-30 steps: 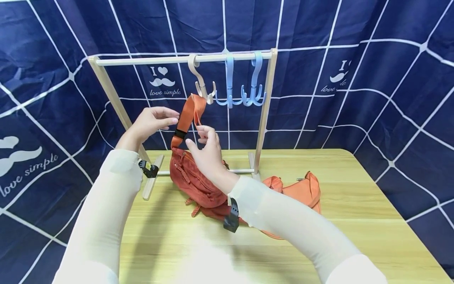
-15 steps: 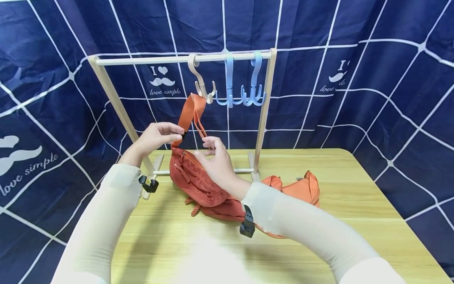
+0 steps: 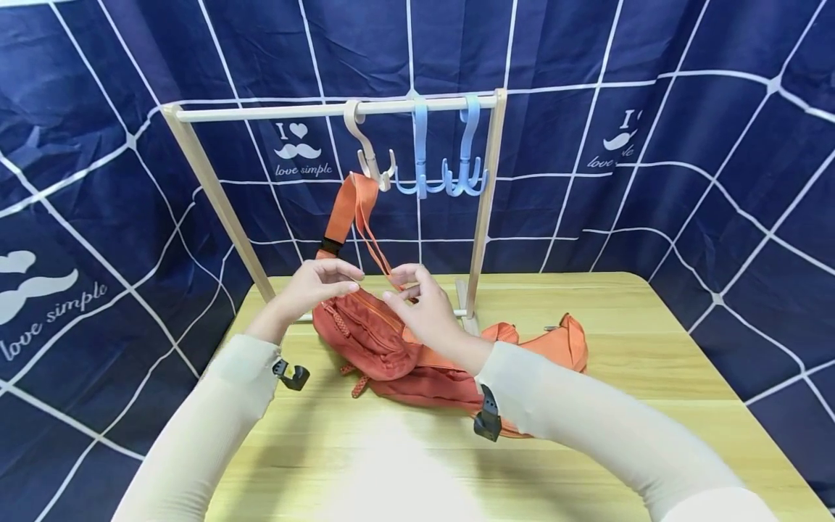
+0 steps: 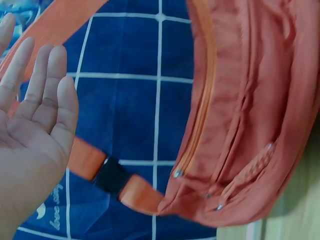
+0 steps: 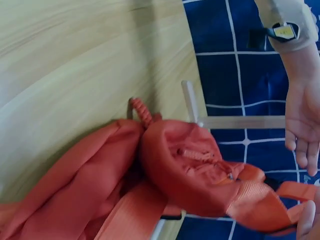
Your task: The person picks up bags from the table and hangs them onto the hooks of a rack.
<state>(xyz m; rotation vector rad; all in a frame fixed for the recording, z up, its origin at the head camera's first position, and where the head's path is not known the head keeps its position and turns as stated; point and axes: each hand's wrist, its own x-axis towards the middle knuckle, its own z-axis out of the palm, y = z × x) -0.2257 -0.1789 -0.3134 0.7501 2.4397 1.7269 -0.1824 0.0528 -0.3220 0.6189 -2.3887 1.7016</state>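
A red-orange waist bag (image 3: 365, 326) hangs tilted by its orange strap (image 3: 341, 214) from the beige hook (image 3: 368, 145), its lower part resting on the table. A black buckle (image 3: 330, 246) sits on the strap; it shows too in the left wrist view. My left hand (image 3: 316, 286) is held in front of the bag's upper left end, fingers extended, grasping nothing. Close to the strap's right-hand run is my right hand (image 3: 427, 304), thumb and fingers apart and loosely bent. Whether its fingertips touch the strap I cannot tell. Only its fingertips show in the right wrist view.
The wooden rack's white rail (image 3: 261, 112) also carries two blue hooks (image 3: 420, 148) right of the beige one. A lighter orange bag (image 3: 561, 348) lies on the wooden table (image 3: 652, 362) at the right. Dark blue checked cloth (image 3: 587, 145) stands behind.
Both hands have moved down and to the right, away from the strap's upper loop. The left hand has passed the buckle, uncovering it again. The strap stays on the beige hook.
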